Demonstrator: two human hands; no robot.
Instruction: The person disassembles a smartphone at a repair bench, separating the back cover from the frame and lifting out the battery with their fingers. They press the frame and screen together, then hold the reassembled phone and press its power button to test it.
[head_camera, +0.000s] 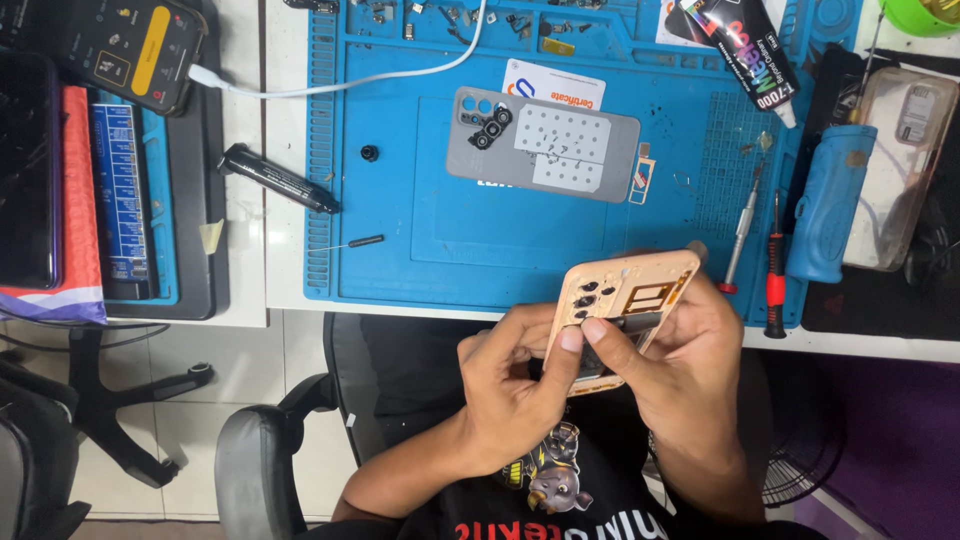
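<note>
We've got the peach phone frame (622, 310) off the bench and held in both hands, just off the near edge of the blue repair mat (400, 250), above our lap. Held there so the inner side faces us and the camera cutouts are readable.

Left hand (515, 395): fingers curled, thumb pressed up against the frame's lower left edge by the camera holes. Closed on the frame, pinch-type grip, bracing it from below.

Right hand (680, 370): wrapped around the frame's right side and back, index finger laid across the front over the dark opening. Also closed on the frame. It carries the weight; the left steadies. We can't tell whether either hand holds any small part besides the frame.

Relative to the mat:
- Grey back cover (545, 145) lies flat mid-mat, white adhesive sheets and a black camera bezel on it. Parked where it won't get bumped.
- White card (553, 85) just beyond it.
- Small screws and parts along the mat's far tray edge, kept in the compartments.
- Two screwdrivers (760, 250) at the mat's right edge, handles toward us, within right-hand reach.
- Glue tube (745, 45) at the far right corner.
- Blue tool (830, 205) and a clear phone case (900, 160) just off the mat to the right.
- Black pen-shaped tool (280, 180) just off the left edge; white cable (330, 85) runs across the far left corner to a phone (135, 45).
</note>
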